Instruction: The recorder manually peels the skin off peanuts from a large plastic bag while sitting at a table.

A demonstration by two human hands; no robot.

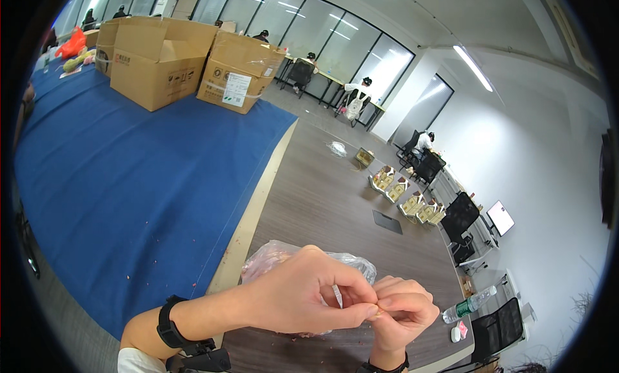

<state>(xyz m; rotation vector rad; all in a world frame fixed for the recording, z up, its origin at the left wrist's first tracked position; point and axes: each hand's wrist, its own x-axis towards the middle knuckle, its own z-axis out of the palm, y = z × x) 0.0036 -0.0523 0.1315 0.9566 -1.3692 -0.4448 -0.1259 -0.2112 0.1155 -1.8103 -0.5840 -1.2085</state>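
Note:
My left hand (303,288) reaches in from the lower left, its thumb and index finger pinched together. Its fingertips meet those of my right hand (401,308), whose fingers are curled in a pinch as well. Whatever lies between the fingertips is too small to make out. Behind the hands, a clear plastic bag (263,255) with pinkish contents rests on the brown wooden table (309,199); my left hand covers much of it. Small reddish crumbs lie below the wrist. Each wrist wears a black strap.
A blue cloth (161,173) covers the table at left, with cardboard boxes (155,70) at its far end. Several small model houses (412,204) line the far right of the brown table. A water bottle (469,304) lies near its right edge. People sit farther back.

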